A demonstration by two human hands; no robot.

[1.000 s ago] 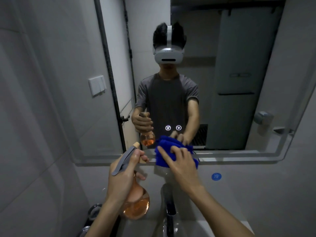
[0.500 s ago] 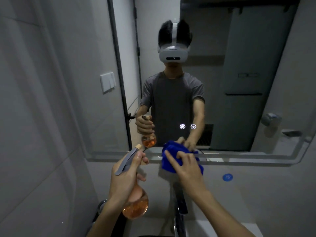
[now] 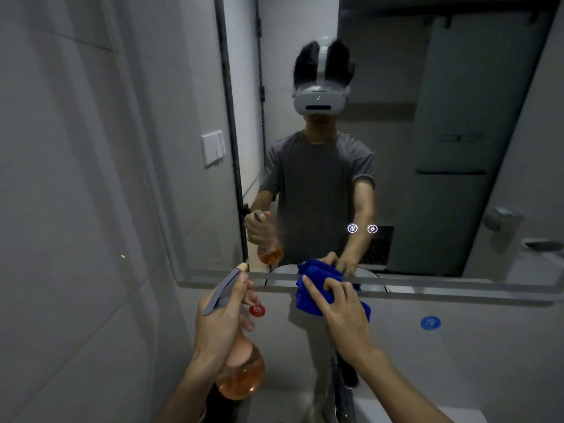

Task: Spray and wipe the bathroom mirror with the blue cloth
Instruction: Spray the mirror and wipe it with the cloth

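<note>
the cloth (image 3: 317, 296) looks soft and light, so it will fold under the palm; i think it is best to press it flat with spread fingers. the bottle (image 3: 241, 377) seems smooth, maybe slippery, and is best held at the neck. the cloth is deep blue and bunched, at the lower edge of the mirror (image 3: 396, 148). the right hand (image 3: 341, 312) presses it with straight fingers. the left hand (image 3: 225, 319) grips the round bottle of orange liquid, below the mirror.

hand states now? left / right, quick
Left hand: curled round the neck of the spray bottle.
Right hand: fingers lie over the blue cloth, pressing it at the lower edge of the mirror.
</note>
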